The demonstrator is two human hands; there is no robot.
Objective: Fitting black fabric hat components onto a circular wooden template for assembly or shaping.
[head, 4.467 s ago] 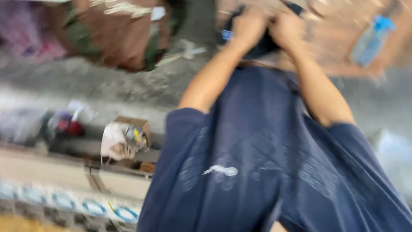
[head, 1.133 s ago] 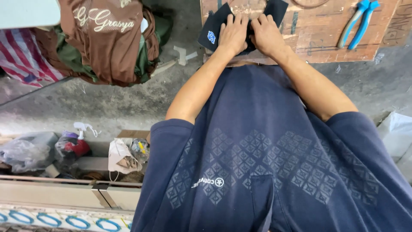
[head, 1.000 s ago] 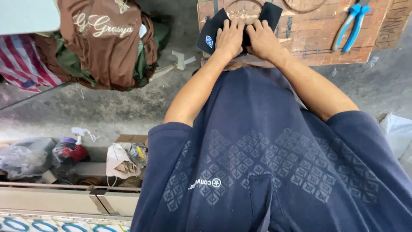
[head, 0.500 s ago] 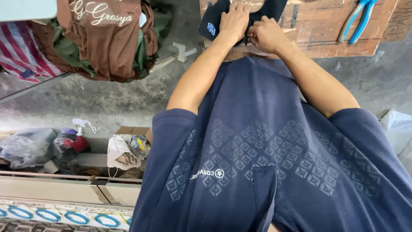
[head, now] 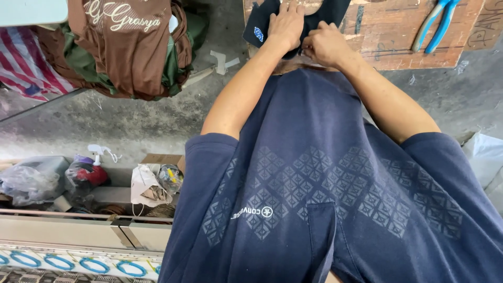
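Nearest to me the navy shirt (head: 325, 199) fills most of my view, both bare forearms running up and away from it. Down at the lower left runs a pale ledge with a tiled strip of blue rings (head: 78, 262) under it, and behind that a clutter of a grey plastic bag (head: 31, 181), a spray bottle (head: 97, 153), a white bag (head: 144, 183) and a small cardboard box (head: 162, 159). Beyond that I see rough grey concrete floor (head: 131, 120), then a heap of clothes at the upper left: a brown shirt (head: 126, 42) over green cloth, a red-and-white striped cloth (head: 26, 63) beside it.

Farthest off, at the top, is a worn wooden board (head: 403, 36), with blue-handled pliers (head: 435, 23) lying near its right corner, well apart from the hands.

The dark cap (head: 262, 23) lies on the board's left part, its near edge hanging just over the board's near edge. My left hand (head: 287, 23) lies flat on it, fingers spread narrow and pressing the cloth. My right hand (head: 326, 44) is just beside it, touching it, fingers curled tight and pinching the dark cloth at the near edge. Both hands sit over the middle of the cap, so I cannot tell its full shape
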